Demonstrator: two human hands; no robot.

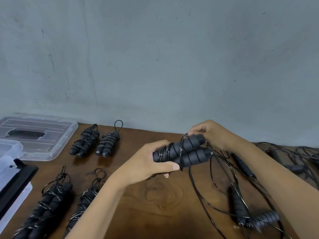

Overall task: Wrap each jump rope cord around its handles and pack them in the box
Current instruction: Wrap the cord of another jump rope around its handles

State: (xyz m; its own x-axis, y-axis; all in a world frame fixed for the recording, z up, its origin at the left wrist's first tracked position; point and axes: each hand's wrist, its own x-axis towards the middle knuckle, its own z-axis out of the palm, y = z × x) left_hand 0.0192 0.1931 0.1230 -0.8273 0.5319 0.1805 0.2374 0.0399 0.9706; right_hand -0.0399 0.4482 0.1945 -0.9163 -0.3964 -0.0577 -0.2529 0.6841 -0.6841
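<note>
Left hand (pixel 151 163): clamped round the near-left ends of two black foam handles (pixel 183 152), thumb along their near side, fingers curled over the top.
Right hand (pixel 208 133): at the far-right ends of the same handles, fingertips pinching the thin black cord (pixel 181 149) just above them.
Handles: held side by side above the middle of the wooden surface (pixel 155 195), with several turns of cord already round them.
Loose cord: hangs from the held pair down to the surface on the right.
Wrapped ropes: two bundles (pixel 95 142) at the far left, two more (pixel 51 204) near left, all lying on the surface.
Unwrapped ropes (pixel 250 216): tangled with loose cord on the right.
Box (pixel 8 156): clear plastic, at the left edge.
Lid (pixel 38 135): clear, lying flat beyond the box.
</note>
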